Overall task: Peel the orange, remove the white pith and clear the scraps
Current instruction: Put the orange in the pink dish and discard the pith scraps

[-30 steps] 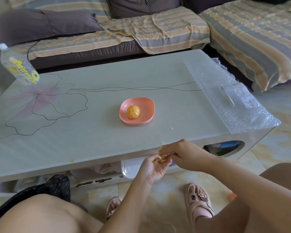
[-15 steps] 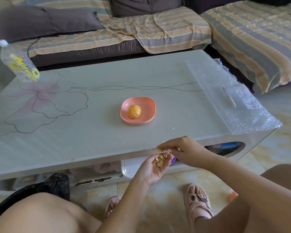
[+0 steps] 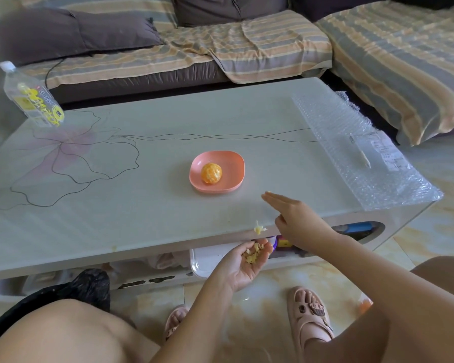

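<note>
My right hand (image 3: pixel 296 218) is flat, my left hand (image 3: pixel 243 268) cupped under light, crumbly scraps (image 3: pixel 253 254); I'd sweep them, not pinch.

Bright, even daylight fills the scene, strongest on the right, where the glossy cream marbled floor tiles (image 3: pixel 427 231) shine and the clear sheet of bubble wrap (image 3: pixel 351 142) glints. The pale grey-green frosted-glass tabletop (image 3: pixel 142 205) shows only a soft sheen and faint, short shadows. The wide lens bows the tabletop's edges and tips the clear plastic bottle with a yellow label (image 3: pixel 33 100) near the hazy left border, and the outstretched fingers (image 3: pixel 275 199) of the right hand (image 3: pixel 296 218) look slightly blurred.
</note>
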A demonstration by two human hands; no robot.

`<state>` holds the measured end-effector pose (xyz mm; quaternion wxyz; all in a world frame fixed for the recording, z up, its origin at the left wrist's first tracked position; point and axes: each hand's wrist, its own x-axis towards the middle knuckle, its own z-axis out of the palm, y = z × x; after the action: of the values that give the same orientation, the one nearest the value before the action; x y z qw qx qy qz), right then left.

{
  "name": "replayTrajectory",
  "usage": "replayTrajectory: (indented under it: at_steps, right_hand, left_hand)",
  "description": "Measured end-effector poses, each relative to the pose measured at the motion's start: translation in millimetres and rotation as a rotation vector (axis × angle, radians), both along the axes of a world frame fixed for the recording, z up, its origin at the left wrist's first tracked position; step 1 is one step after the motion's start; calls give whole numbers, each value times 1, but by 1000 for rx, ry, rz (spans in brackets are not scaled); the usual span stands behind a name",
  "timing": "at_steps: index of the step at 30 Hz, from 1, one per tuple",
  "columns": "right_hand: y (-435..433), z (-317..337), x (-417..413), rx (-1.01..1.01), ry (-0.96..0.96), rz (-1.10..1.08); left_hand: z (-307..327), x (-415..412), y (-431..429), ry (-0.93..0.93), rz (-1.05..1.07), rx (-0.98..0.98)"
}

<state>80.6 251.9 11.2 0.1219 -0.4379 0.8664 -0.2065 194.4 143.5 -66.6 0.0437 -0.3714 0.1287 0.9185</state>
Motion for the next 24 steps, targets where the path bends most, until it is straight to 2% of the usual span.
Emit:
replayTrajectory:
  at_steps: [4, 11, 15, 24]
  right_hand:
    - [1, -5, -4, 118, 25, -46]
    - [3, -1, 11, 99, 26, 100]
    - [8, -2, 16, 61, 31, 209]
    - [14, 0, 17, 56, -5, 245]
  left_hand:
    - [10, -5, 1, 2, 7, -37]
    - [12, -6, 5, -58, 54, -76]
    - [26, -7, 9, -24, 87, -103]
    - [49, -3, 9, -24, 93, -228]
